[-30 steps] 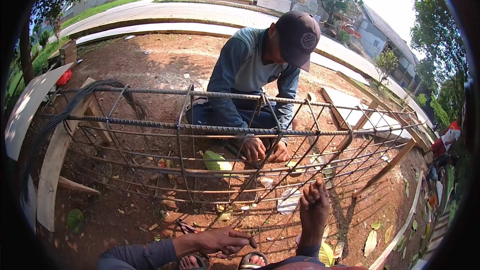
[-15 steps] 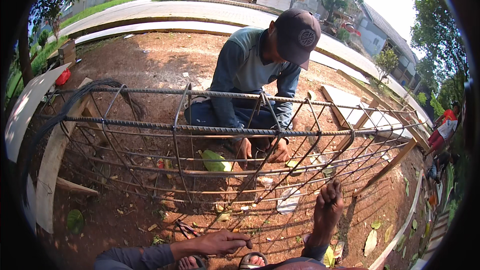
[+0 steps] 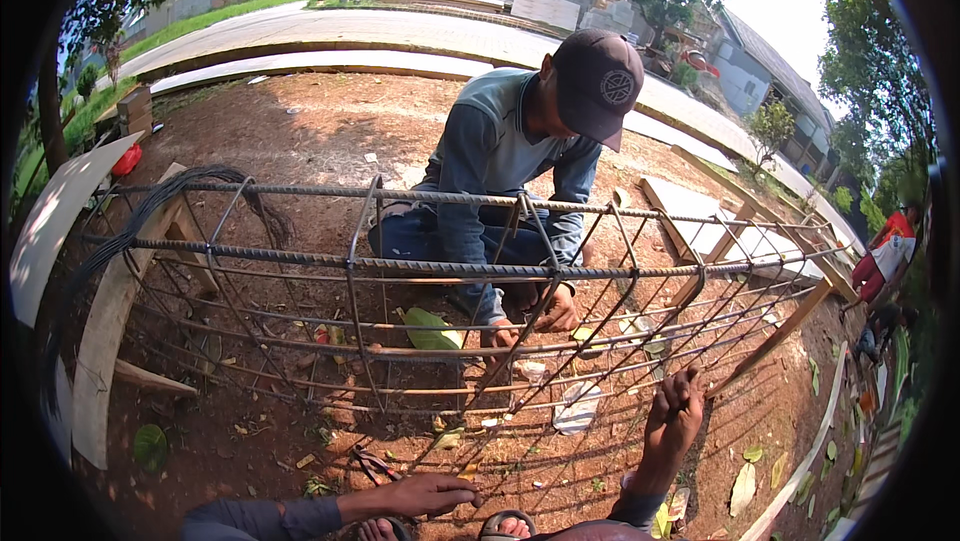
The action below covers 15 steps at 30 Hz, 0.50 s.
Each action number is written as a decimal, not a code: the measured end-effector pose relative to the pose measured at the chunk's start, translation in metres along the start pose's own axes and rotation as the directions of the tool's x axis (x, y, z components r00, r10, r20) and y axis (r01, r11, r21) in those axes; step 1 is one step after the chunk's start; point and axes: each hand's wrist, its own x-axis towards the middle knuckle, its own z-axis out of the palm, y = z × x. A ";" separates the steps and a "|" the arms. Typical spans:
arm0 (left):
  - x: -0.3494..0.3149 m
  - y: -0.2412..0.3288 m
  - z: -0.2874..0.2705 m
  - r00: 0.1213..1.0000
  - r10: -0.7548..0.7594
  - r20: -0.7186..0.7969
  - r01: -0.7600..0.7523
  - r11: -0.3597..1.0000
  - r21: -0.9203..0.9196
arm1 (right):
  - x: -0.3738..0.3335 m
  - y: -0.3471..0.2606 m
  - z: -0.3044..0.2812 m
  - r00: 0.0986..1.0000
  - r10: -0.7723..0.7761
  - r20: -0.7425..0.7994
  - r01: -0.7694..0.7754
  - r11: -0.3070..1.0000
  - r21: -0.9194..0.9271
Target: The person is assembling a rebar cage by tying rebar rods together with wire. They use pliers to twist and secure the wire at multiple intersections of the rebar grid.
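My left hand (image 3: 428,494) is low in front, its fingers pressed together and pointing right; anything thin in them is too small to make out. Raised at the right, my right hand (image 3: 674,409) has curled fingers, and what they hold cannot be told. Before me a long cage of ribbed steel rebar (image 3: 440,263) with bent square stirrups runs from left to right. A hand tool with reddish and dark handles (image 3: 373,463), perhaps pincers, lies on the ground by my left hand. Across the cage a co-worker's hands (image 3: 556,311) are at its lower bars.
A person in a dark cap (image 3: 598,86) sits on the far side. A coil of dark wire (image 3: 125,234) hangs over the cage's left end. Wooden supports (image 3: 105,351) stand beneath both ends. Boards (image 3: 735,231) and dry leaves (image 3: 742,489) lie on the soil.
My left hand has drawn slightly left. My right hand has moved a little right, its fingers still curled. The co-worker has leaned and shifted their hands slightly.
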 end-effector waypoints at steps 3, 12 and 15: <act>-0.004 0.001 0.005 0.989 0.092 -0.117 -0.080 0.992 0.098 | -0.011 -0.001 0.009 1.000 0.016 0.009 -0.015 1.000 -0.024; -0.015 -0.027 0.011 0.977 0.111 -0.184 -0.118 0.993 -0.030 | -0.003 -0.002 0.000 0.997 0.007 -0.071 -0.007 1.000 -0.006; -0.018 -0.030 0.010 0.965 0.153 -0.213 -0.151 0.988 0.030 | -0.004 0.001 -0.005 0.996 0.027 -0.084 -0.028 1.000 -0.006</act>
